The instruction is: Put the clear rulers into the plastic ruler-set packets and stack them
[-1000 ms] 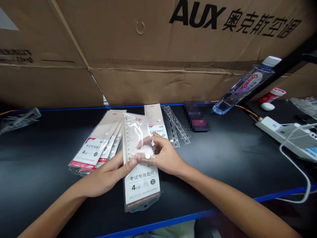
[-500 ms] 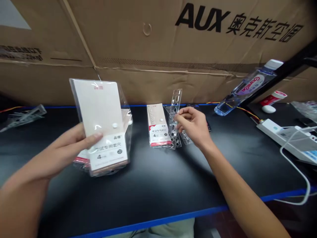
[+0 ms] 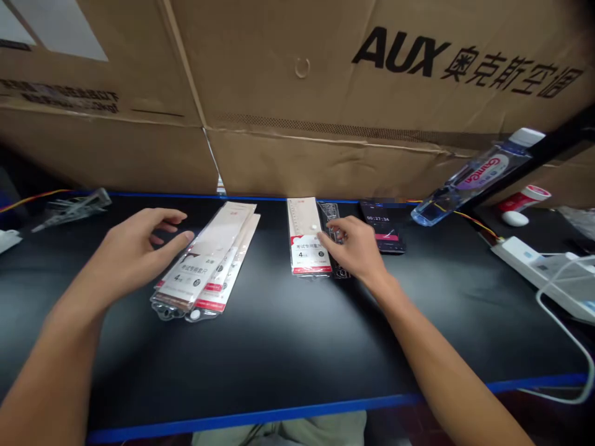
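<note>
Just left of a small stack of ruler-set packets [image 3: 188, 272] in clear sleeves is my left hand [image 3: 127, 257], its thumb and fingers apart and holding nothing. The packets overlap at a slant on the black table, their printed white cards facing up. Another ruler-set packet [image 3: 304, 232] lies flat near the table's middle. My right hand [image 3: 356, 248] is over its right edge, thumb tip by the sleeve, fingers loosely bent and apart. Under that hand, clear plastic rulers [image 3: 343, 269] with cut-out shapes lie flat, partly covered by the fingers.
A large cardboard box [image 3: 279, 155] stands along the back edge. At the right are a phone [image 3: 383, 229] showing a timer, a tilted water bottle [image 3: 478, 176], a red-and-white tube [image 3: 525, 197] and a white power strip [image 3: 543, 272] with its cable. Clear plastic pieces [image 3: 77, 207] lie far left.
My left hand has let go of the packets, which now lie on the table. My right hand has lowered and the clear ruler it held upright now lies flat. The view has shifted slightly.
</note>
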`<state>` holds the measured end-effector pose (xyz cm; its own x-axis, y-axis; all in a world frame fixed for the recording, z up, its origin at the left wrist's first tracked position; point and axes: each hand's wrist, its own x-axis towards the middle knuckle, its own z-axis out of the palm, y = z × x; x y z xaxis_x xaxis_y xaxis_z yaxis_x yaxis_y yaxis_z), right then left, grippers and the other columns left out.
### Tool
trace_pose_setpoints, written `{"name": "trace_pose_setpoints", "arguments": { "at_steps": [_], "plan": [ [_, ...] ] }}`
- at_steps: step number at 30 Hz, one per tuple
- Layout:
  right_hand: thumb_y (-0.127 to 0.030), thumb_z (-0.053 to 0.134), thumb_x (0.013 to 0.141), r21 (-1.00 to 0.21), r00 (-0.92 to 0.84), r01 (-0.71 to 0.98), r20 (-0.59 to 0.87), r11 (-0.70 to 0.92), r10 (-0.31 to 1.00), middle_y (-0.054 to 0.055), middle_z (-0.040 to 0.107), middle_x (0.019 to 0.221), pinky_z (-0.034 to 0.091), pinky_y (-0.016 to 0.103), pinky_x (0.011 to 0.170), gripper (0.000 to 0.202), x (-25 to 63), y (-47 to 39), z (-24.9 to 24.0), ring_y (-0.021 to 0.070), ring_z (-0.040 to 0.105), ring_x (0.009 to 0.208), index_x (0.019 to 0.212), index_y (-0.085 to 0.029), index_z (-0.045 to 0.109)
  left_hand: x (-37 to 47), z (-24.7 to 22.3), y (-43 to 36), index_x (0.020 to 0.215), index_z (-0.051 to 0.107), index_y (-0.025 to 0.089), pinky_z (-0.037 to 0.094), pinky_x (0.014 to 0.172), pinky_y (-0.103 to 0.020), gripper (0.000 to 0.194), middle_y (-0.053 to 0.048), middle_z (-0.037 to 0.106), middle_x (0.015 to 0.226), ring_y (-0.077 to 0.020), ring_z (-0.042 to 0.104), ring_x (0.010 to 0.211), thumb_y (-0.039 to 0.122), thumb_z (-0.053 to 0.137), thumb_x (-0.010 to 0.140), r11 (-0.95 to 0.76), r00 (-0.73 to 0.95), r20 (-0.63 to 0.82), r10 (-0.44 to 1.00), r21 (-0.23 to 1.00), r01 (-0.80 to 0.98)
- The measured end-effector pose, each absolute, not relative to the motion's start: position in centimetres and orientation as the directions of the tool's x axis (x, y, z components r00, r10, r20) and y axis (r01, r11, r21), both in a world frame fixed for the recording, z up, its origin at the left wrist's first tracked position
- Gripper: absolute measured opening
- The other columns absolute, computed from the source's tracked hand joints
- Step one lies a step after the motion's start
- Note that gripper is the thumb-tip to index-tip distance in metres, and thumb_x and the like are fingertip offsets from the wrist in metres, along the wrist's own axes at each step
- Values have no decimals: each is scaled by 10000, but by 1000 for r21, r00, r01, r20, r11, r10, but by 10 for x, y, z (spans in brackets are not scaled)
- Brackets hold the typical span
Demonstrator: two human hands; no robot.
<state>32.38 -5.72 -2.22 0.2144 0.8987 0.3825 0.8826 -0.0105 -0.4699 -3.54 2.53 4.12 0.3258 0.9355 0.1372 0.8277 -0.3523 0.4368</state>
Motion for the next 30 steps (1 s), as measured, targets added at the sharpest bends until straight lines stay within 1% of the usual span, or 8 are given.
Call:
{"name": "trace_pose_setpoints", "arguments": {
  "at_steps": [4,9,14,17,20,24,27,30],
  "plan": [
    [-299,629,896,-434,98,899,345,66,933,102,753,927,490,341,783,259,302,-58,-30,258,673,885,1053,-154,776,-18,38,14,1179,643,175,436,768,-212,332,-5,655,1156,-179,614,982,429,544,990,-416,367,199,909,501,759],
    [-148,544,869,-452,127,889,387,68,913,81,751,798,486,346,732,294,298,-56,-35,235,674,743,1041,-164,781,9,23,-4,952,705,197,472,885,-270,159,-27,712,1025,-207,639,938,334,633,915,-537,479,287,830,647,542],
    [-177,584,850,-554,147,813,496,181,856,19,730,766,545,296,724,255,281,-73,-22,166,668,687,1054,-181,739,35,11,-23,1126,682,192,531,970,-371,340,-92,743,1138,-265,698,1052,449,695,904,-131,484,-35,874,943,305],
    [-176,613,849,-668,168,677,550,310,818,-8,720,767,565,293,664,220,262,-92,-10,147,653,635,1045,-214,705,42,10,-28,1282,640,183,536,1009,-395,469,-119,728,1244,-276,696,1119,475,688,919,91,543,-166,823,983,162],
    [-154,618,859,-699,106,567,586,435,803,-4,705,791,552,293,636,236,250,-104,-3,146,634,639,1067,-237,690,41,10,-30,1324,623,187,590,881,-369,475,-117,747,1202,-270,726,1026,441,684,929,260,608,-234,759,964,46],
    [-253,624,882,-585,-179,710,388,392,904,6,658,795,473,291,619,341,247,-102,-2,149,577,632,1221,-238,660,40,9,-35,1212,673,157,584,681,-303,398,-79,780,962,-236,737,818,326,752,860,232,638,-255,726,965,121],
    [-258,626,834,-511,-210,816,170,268,963,-11,640,729,357,275,571,166,248,-99,-2,144,521,595,993,-246,672,42,9,-40,1128,700,159,560,646,-262,286,-43,770,890,-205,722,776,238,727,854,159,669,-239,704,971,179],
    [-199,595,762,-539,-205,801,162,260,965,-29,561,624,289,264,544,80,245,-101,-2,118,429,539,720,-223,531,42,12,-41,1111,706,172,551,643,-256,246,-32,768,891,-192,709,768,212,687,870,164,715,-230,660,973,161]
  ]
}}
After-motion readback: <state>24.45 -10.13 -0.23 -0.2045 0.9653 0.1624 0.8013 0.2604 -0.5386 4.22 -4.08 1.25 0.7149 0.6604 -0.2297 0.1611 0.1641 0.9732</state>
